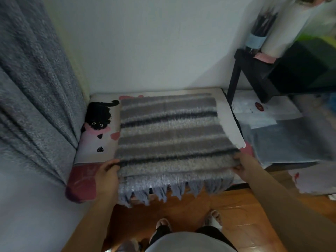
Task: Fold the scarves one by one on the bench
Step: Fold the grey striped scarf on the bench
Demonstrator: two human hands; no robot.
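Scarf: a grey striped scarf (169, 135) lay spread over the middle of the frame, flat on the table (231, 124), its fringe (163, 191) hanging off the near edge toward the wooden floor (236, 215).
Cushion: under the scarf sat a pale cushion (98, 142) printed with a black cat, showing at centre left.
Left hand: the left hand (107, 171) held the scarf's near left corner, fingers curled round the edge, thumb on top.
Right hand: the right hand (241, 164) held the near right corner the same way, pinching the fabric between thumb and fingers.
Surroundings: a grey curtain (32, 88) hung down the left of the frame; a black shelf (254, 73) and loose papers (263, 113) filled the upper right.
Step in hand: it looked to me like a fold starting from the near edge.
Doing it well: I'd have lifted both corners together, kept the edge taut and level, carried it straight to the far edge so the stripes lined up, then smoothed the crease flat.
Watch for: the fringe tucking unevenly, or the cushion sliding beneath.
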